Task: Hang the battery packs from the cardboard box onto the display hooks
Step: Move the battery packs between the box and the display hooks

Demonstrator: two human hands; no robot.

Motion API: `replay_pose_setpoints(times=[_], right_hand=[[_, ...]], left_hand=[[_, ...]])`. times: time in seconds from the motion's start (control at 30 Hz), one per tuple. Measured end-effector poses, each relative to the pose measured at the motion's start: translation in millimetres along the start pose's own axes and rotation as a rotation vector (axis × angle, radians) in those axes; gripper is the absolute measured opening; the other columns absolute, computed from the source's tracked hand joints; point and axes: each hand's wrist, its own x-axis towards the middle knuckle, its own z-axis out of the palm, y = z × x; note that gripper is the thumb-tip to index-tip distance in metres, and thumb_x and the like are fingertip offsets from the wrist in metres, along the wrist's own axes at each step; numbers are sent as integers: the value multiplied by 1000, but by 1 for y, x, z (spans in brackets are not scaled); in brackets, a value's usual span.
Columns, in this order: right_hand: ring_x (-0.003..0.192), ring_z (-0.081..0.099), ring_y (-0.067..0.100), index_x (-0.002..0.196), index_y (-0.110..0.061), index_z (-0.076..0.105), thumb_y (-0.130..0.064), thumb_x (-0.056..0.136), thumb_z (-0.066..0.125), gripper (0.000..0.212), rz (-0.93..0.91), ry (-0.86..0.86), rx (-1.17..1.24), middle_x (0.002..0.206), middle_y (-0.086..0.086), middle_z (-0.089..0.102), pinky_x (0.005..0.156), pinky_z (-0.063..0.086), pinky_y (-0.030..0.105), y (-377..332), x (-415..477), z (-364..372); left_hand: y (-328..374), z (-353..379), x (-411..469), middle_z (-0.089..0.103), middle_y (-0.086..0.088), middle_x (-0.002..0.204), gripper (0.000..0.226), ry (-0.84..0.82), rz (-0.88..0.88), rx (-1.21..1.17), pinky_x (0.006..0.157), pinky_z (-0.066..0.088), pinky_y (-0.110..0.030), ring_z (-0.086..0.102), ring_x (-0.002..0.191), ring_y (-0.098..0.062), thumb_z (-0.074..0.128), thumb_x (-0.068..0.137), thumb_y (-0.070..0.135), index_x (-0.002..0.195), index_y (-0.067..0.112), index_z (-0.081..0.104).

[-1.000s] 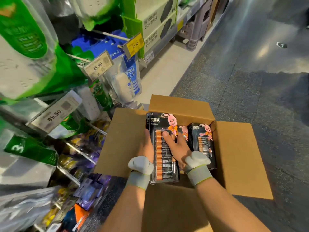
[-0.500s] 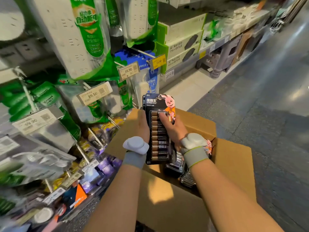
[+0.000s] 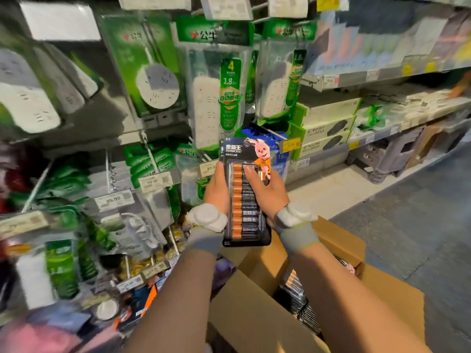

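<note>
Head view gives me both hands raised in front of the display, sharing one battery pack (image 3: 246, 212) between them. My left hand (image 3: 216, 186) grips the pack's left edge, its fingers hidden behind the card. My right hand (image 3: 267, 193) grips the right edge, with one digit laid across the front over the top row of cells. The pack stands upright, black card with a pink bunny at the top and copper-tipped cells stacked in a column under clear plastic. I see it held in the air above the cardboard box (image 3: 254, 322), not on any hook. The box sits low at the bottom of the picture with its flaps open, and more packs (image 3: 297, 294) lie inside it, partly hidden by my right forearm. Behind the held pack hang green-and-white power strips (image 3: 209, 108) in clear packaging. To the left a bare metal hook (image 3: 151, 155) slopes out from the panel, and a price tag (image 3: 114, 200) reading 95.90 sits just below it. That left side is blurred, so I cannot read the smaller goods there. On the right, shelves (image 3: 377, 128) carry boxed goods above a grey floor (image 3: 420, 238)
</note>
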Motion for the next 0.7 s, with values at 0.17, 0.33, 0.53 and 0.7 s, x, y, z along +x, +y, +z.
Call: replay_pose_setpoints(times=[0.17, 0.33, 0.53, 0.7], right_hand=[[98, 69, 20, 117, -13, 60, -41, 85, 69, 43, -80, -91, 23, 107, 5, 71, 90, 55, 46, -43, -3, 41], [99, 68, 19, 117, -15, 56, -50, 78, 71, 54, -149, -148, 58, 107, 2, 70, 92, 53, 47, -76, -7, 83], [91, 67, 11, 119, -14, 53, -42, 84, 67, 47, -266, -262, 90, 103, 0, 69, 83, 54, 32, -125, -15, 132], [91, 67, 10, 118, -16, 54, -40, 85, 67, 42, -354, -328, 122, 105, 0, 69, 77, 53, 26, -164, -26, 174]], left_hand=[[35, -50, -8, 52, -18, 137, 45, 107, 120, 26, 93, 32, -24, 50, 123, -27, 21, 106, 34, 140, 15, 44], [60, -94, -16, 64, -12, 119, 45, 208, 155, -47, 99, 42, -38, 58, 110, -29, 24, 103, 48, 116, 26, 61], [97, -155, -31, 68, -7, 116, 58, 322, 152, -189, 105, 40, -43, 61, 110, -26, 28, 95, 64, 110, 25, 69], [125, -203, -47, 69, -3, 111, 57, 411, 245, -190, 102, 43, -39, 62, 105, -22, 26, 97, 63, 108, 28, 69]])
